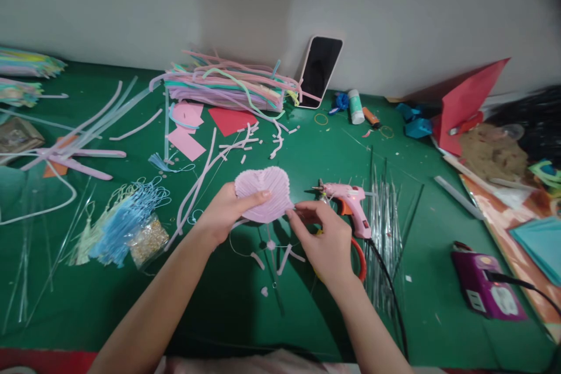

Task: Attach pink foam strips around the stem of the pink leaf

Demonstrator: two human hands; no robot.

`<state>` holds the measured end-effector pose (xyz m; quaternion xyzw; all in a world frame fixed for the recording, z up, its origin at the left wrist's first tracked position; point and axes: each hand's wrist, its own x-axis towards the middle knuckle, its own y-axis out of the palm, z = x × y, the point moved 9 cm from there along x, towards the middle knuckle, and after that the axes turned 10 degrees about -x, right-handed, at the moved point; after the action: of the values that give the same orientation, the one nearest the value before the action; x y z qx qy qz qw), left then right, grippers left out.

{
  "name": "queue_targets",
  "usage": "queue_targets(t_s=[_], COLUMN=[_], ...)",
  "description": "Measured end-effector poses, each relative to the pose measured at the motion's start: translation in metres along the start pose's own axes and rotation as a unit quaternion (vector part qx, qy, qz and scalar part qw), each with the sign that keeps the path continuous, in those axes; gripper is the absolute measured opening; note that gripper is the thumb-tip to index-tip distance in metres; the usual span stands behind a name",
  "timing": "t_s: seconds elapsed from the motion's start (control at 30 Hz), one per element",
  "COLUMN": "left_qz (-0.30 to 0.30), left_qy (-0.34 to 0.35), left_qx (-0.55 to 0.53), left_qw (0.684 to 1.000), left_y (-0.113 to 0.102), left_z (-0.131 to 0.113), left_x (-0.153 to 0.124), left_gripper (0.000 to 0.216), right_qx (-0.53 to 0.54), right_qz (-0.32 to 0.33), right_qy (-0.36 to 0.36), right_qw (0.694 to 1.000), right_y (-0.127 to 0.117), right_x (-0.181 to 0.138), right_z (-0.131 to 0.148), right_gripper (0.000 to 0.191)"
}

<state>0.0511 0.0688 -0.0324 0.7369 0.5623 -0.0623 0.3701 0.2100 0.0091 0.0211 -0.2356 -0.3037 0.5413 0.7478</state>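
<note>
My left hand (227, 207) grips a pale pink heart-shaped fan (263, 190) by its left side, thumb across the front. It seems built from rows of fuzzy pipe cleaners, with a thin stick hanging below. At the fan's lower right edge, the thumb and index finger of my right hand (322, 231) are pinched together. Short pink pipe cleaner pieces (284, 260) lie under the fan. A pink glue gun (350, 201) rests just beyond my right hand, and scissors with orange handles (362, 260) are partly hidden beneath that hand.
A bundle of pastel pipe cleaners (228, 90) lies at the back beside a leaning phone (321, 70). Blue tassels (127, 216) and a bag of gold beads (149, 241) are at left. Clear sticks (385, 234) and a purple power box (486, 283) with a cord occupy the right.
</note>
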Motion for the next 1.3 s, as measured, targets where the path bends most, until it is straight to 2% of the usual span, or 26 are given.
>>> queue_targets(t_s=[0.07,0.17,0.27,0.37,0.4,0.47,0.57,0.77,0.87,0.97,1.13,1.2,1.3], left_qz=[-0.002,-0.002,-0.023,-0.054,-0.059,-0.065,-0.065,-0.066,-0.069,-0.057,-0.057,-0.063,-0.057], left_qy=[-0.006,-0.027,-0.027,-0.014,-0.014,-0.018,-0.023,-0.029,-0.029,-0.026,-0.026,-0.025,-0.009], left_qx=[0.002,0.000,0.006,0.003,0.000,-0.003,0.001,0.008,0.014,0.012,0.003,-0.001,0.004], left_qw=[1.000,1.000,0.999,0.998,0.998,0.998,0.998,0.997,0.997,0.998,0.998,0.998,0.998], left_y=[0.000,-0.001,-0.011,-0.024,-0.026,-0.030,-0.030,-0.032,-0.034,-0.034,-0.035,-0.036,-0.034], left_z=[0.000,0.001,-0.004,-0.010,-0.010,-0.010,-0.008,-0.005,-0.004,-0.004,-0.005,-0.007,-0.011], left_x=[0.000,-0.001,-0.001,-0.001,0.000,0.000,0.000,-0.001,-0.001,-0.001,0.000,0.000,-0.001], left_gripper=[0.036,0.036,0.035,0.030,0.028,0.026,0.028,0.027,0.027,0.027,0.027,0.025,0.021], right_qx=[-0.044,-0.078,-0.100,-0.159,-0.192,-0.266,-0.319,-0.330,-0.266,-0.085,0.178,0.234,0.252], right_qz=[-0.021,-0.030,-0.024,-0.022,-0.005,0.070,0.165,0.228,0.262,0.297,0.358,0.332,0.236], right_qy=[-0.055,-0.097,-0.090,-0.035,-0.016,0.007,0.022,0.109,0.159,0.226,0.264,0.251,0.200], right_qw=[0.997,0.992,0.991,0.986,0.981,0.961,0.933,0.909,0.914,0.924,0.878,0.879,0.917], right_y=[-0.002,-0.002,-0.007,-0.024,-0.029,-0.033,-0.034,-0.025,-0.024,-0.029,-0.025,-0.021,-0.019], right_x=[0.000,-0.002,-0.003,-0.007,-0.011,-0.020,-0.039,-0.054,-0.055,-0.061,-0.070,-0.064,-0.048], right_z=[0.009,0.016,0.013,-0.003,-0.011,-0.028,-0.049,-0.069,-0.076,-0.081,-0.062,-0.052,-0.043], right_gripper=[0.009,0.009,0.013,0.016,0.017,0.020,0.039,0.060,0.060,0.050,0.042,0.044,0.043])
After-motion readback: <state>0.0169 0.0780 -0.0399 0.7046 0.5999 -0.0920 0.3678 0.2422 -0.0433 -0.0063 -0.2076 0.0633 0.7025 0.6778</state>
